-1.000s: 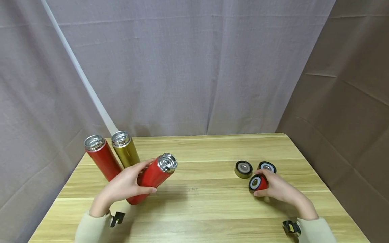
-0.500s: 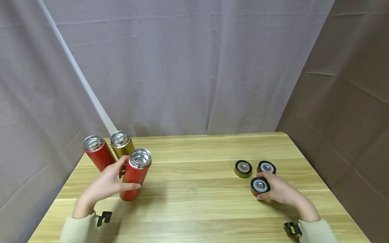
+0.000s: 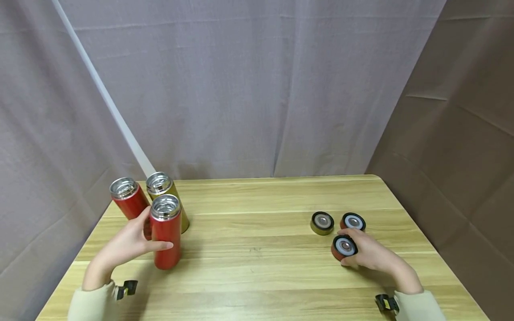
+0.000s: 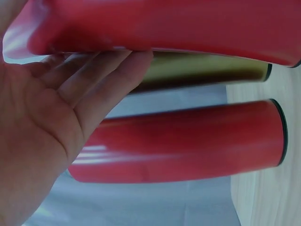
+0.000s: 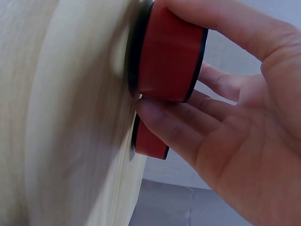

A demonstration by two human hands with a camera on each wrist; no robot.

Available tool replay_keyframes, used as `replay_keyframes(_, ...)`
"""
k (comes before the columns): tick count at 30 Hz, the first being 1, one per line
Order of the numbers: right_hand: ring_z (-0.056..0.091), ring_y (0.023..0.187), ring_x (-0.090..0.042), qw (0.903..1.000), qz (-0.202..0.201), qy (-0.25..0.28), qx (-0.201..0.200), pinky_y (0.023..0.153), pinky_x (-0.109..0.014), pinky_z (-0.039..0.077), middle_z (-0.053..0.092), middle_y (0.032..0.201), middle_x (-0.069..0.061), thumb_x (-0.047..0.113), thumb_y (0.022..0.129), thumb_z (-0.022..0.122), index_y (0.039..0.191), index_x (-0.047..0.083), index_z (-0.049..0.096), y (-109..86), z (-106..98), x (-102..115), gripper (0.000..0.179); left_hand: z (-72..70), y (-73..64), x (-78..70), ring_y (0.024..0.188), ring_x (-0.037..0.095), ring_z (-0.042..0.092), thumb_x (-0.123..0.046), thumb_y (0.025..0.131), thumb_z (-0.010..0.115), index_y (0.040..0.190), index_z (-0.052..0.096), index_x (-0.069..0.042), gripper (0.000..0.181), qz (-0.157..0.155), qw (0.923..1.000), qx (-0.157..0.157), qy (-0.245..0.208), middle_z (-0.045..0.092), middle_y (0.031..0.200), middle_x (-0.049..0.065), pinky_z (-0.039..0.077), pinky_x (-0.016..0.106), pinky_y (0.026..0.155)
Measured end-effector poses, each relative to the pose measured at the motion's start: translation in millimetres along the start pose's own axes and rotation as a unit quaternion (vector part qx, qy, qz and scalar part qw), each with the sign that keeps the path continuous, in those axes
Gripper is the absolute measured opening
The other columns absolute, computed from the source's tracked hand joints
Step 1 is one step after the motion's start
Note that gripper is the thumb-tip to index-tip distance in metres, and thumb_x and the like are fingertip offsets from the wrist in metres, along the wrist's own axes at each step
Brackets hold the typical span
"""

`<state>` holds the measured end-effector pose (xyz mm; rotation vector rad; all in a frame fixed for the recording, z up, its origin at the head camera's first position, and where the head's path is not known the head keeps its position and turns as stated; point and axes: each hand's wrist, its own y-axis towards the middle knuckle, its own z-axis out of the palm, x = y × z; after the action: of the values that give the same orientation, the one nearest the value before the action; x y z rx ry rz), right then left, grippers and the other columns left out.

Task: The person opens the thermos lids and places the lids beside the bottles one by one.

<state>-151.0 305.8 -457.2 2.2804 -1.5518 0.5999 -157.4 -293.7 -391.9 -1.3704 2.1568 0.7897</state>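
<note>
My left hand point(image 3: 124, 247) grips a lidless red vacuum flask point(image 3: 167, 238) by its body, the thumb across the front. It stands nearly upright with its open steel mouth up. Just behind it are a gold flask point(image 3: 172, 191) and another red flask point(image 3: 130, 205), both lidless. In the left wrist view, my fingers point(image 4: 115, 77) curl against the held flask's side. At the right, my right hand point(image 3: 375, 252) pinches a red flask lid point(image 5: 171, 56) between thumb and fingers, its inner side up, at the tabletop. A second red lid point(image 3: 354, 221) lies behind it.
A gold lid point(image 3: 322, 224) lies inner side up left of the red lids. All stand on a wood-grain table point(image 3: 257, 276). Grey curtain point(image 3: 241, 89) hangs behind the table's back edge, and a darker brown one point(image 3: 453, 133) along the right.
My left hand has moved left with the red flask, which has swung from tilted to nearly upright. The red lid in my right hand has turned from tilted to flat, inner side up.
</note>
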Motion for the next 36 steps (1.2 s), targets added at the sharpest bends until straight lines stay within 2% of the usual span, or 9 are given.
replay_keyframes(9,0.057,0.116,-0.042,0.9999,0.002,0.009,0.008,0.091,-0.056,0.046,0.056,0.128,-0.025,0.027,0.070,0.092,0.130,-0.002,0.056,0.2,0.7,0.3,0.076,-1.3,-2.0,8.9,0.099,0.022,0.066,-0.032,0.069,0.094,0.135,0.046,-0.005,0.086,-0.009,0.9999,0.004,-0.002,0.066,0.117,0.007,0.055,0.034,0.083)
replay_keyframes(17,0.055,0.117,-0.043,0.9998,0.010,0.013,0.009,0.092,-0.057,0.045,0.055,0.129,-0.024,0.029,0.070,0.092,0.131,-0.001,0.055,-1.6,0.8,1.2,0.078,-12.6,-6.8,12.3,0.115,0.030,0.059,-0.026,0.074,0.091,0.148,0.035,-0.008,0.095,-0.026,0.9977,0.047,-0.042,0.057,0.134,0.012,0.051,0.034,0.090)
replay_keyframes(22,0.055,0.117,-0.044,0.9998,0.012,0.011,0.009,0.092,-0.059,0.045,0.055,0.129,-0.024,0.028,0.070,0.092,0.132,-0.001,0.055,-1.7,0.2,1.8,0.078,-16.8,-12.4,17.4,0.110,0.019,0.060,-0.022,0.076,0.089,0.141,0.042,-0.006,0.082,-0.028,0.9968,0.056,-0.051,0.059,0.129,0.010,0.051,0.032,0.088)
replay_keyframes(27,0.053,0.118,-0.047,0.9998,0.012,0.010,0.011,0.092,-0.061,0.044,0.054,0.132,-0.027,0.028,0.070,0.092,0.133,0.000,0.054,-0.9,-0.7,1.9,0.079,-18.5,-16.3,25.1,0.103,0.010,0.062,-0.016,0.078,0.086,0.132,0.051,-0.004,0.065,-0.024,0.9938,0.062,-0.089,0.064,0.122,0.008,0.051,0.030,0.085)
replay_keyframes(32,0.053,0.120,-0.046,0.9998,0.006,0.013,0.014,0.094,-0.060,0.044,0.053,0.134,-0.028,0.029,0.070,0.092,0.135,-0.001,0.052,-0.7,1.6,0.7,0.082,-21.2,-20.5,30.7,0.106,0.009,0.063,-0.014,0.081,0.083,0.134,0.051,-0.004,0.063,-0.027,0.9900,0.074,-0.117,0.065,0.123,0.006,0.050,0.028,0.087)
replay_keyframes(36,0.053,0.121,-0.046,0.9997,0.003,0.022,0.012,0.094,-0.059,0.044,0.052,0.135,-0.029,0.029,0.070,0.092,0.136,-0.002,0.052,-1.9,1.3,0.3,0.083,-21.4,-24.0,36.3,0.107,0.009,0.063,-0.013,0.083,0.082,0.136,0.050,-0.001,0.063,-0.041,0.9862,0.083,-0.137,0.066,0.123,0.005,0.050,0.027,0.088)
